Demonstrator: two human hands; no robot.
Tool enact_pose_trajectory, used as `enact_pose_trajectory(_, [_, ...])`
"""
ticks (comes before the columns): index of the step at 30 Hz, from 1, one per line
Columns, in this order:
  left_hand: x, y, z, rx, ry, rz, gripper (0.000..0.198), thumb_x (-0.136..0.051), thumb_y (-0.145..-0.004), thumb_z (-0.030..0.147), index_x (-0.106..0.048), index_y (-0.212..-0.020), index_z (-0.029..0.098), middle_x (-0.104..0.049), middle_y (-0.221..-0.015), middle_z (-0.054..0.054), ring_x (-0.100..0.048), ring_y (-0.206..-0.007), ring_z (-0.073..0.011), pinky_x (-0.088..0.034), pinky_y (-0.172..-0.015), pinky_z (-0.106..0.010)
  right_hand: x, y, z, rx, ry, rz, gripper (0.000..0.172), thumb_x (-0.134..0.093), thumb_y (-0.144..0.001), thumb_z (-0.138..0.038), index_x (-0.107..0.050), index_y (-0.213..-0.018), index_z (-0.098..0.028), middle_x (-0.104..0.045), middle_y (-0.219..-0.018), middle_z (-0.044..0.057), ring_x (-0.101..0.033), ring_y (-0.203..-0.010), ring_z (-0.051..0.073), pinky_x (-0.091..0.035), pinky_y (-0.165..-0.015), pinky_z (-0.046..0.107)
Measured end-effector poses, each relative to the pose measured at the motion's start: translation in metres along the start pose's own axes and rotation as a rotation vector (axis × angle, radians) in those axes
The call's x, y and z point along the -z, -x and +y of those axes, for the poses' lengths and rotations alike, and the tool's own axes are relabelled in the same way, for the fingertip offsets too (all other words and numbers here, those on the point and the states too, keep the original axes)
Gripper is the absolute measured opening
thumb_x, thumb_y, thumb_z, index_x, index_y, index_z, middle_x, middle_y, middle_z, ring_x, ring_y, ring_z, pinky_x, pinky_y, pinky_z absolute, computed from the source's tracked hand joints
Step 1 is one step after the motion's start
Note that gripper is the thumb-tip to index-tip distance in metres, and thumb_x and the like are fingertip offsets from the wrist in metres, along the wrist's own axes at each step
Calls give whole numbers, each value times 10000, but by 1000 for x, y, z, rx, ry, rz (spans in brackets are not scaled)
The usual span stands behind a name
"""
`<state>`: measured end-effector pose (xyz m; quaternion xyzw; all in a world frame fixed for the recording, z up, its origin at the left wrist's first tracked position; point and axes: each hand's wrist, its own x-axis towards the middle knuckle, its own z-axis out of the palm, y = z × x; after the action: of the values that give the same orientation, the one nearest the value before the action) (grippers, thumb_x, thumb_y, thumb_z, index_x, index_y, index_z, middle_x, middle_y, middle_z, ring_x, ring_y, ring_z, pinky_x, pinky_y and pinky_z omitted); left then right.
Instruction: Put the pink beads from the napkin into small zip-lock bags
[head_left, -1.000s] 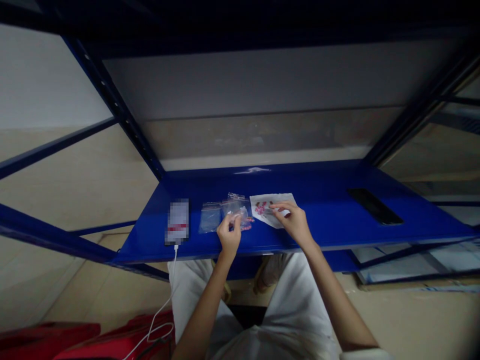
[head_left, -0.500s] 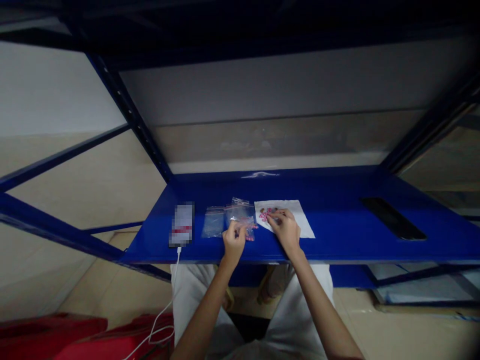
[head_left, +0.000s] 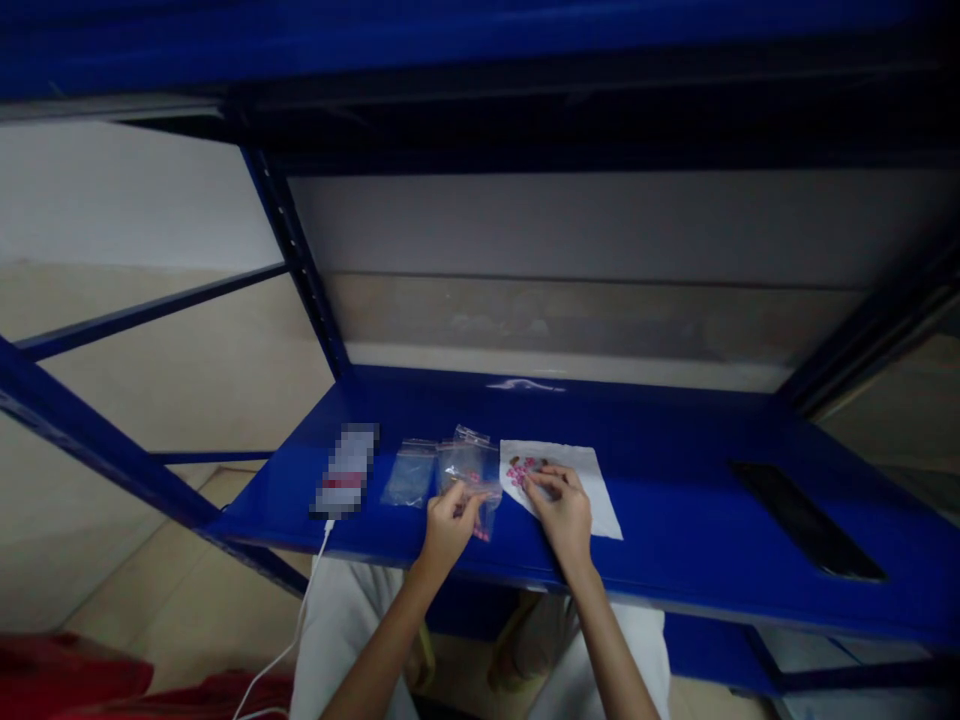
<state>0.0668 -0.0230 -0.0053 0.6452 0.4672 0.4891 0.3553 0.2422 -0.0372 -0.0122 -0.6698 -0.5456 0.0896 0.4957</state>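
Observation:
My left hand [head_left: 448, 525] pinches a small clear zip bag [head_left: 489, 512] with several little pink pieces [head_left: 481, 535] in its lower part. Over a sheet of white paper [head_left: 598, 497], my right hand [head_left: 562, 512] has its thumb and fingertips drawn together at a cluster of pink pieces [head_left: 517, 472]. Whether a piece sits between those fingertips is hidden. A couple of small brown bits lie among the pink ones. Behind the left hand, another clear zip bag [head_left: 459, 460] lies on the blue shelf [head_left: 660, 540], with some pink showing at it.
Further left lies a flat clear bag [head_left: 411, 474]. Beyond it, a phone [head_left: 347, 470] with a blurred screen has a white cable [head_left: 300, 620] hanging over the front edge. A dark flat phone-like slab [head_left: 806, 520] rests at the right. Blue uprights [head_left: 296, 240] frame the shelf.
The camera view has tilted, so the shelf sits lower in the picture. Both hands stay at the same things; the right fingertips are closer to the pink cluster's near edge.

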Motion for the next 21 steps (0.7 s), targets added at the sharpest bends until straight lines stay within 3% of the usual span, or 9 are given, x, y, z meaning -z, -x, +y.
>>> enact_pose_trajectory(4, [-2,-4,2,215,218,-190,290,-550,-734,380,-569,-562,147,-558,-412,13,-512,-305,-117,-439,-322,-223,3,1,-7,106,-166,3,184,-609,-749,-343,-712,-773,-192,-575,-920,88,-579,-794,200,-484,-664,320])
enact_pose_trajectory(7, [-1,-5,5,314,313,-303,329,-592,-698,425,-592,-582,117,-596,-448,-16,-532,-324,-125,-440,-317,-224,6,3,-13,111,-290,-64,161,-620,-747,-334,-709,-754,-200,-556,-945,82,-567,-744,171,-461,-553,269])
enact_pose_trajectory(12, [7,-5,11,316,408,-528,384,-621,-680,473,-622,-661,90,-636,-493,-51,-561,-358,-120,-388,-320,-174,12,8,-19,150,-418,-295,110,-669,-712,-303,-711,-744,-206,-546,-976,65,-501,-591,97,-378,-451,227])
enact_pose_trajectory(18, [12,-5,15,309,446,-671,354,-641,-688,435,-631,-662,82,-657,-520,-58,-594,-436,-117,-486,-480,-205,15,5,-18,116,-508,-310,108,-669,-715,-318,-709,-729,-219,-571,-955,65,-549,-826,175,-415,-552,245])
enact_pose_trajectory(21, [12,-5,11,351,478,-760,340,-644,-689,423,-630,-704,84,-668,-547,-65,-604,-442,-127,-488,-465,-209,16,3,-16,137,-524,-412,113,-686,-697,-329,-716,-730,-226,-575,-954,61,-546,-806,169,-406,-538,243])
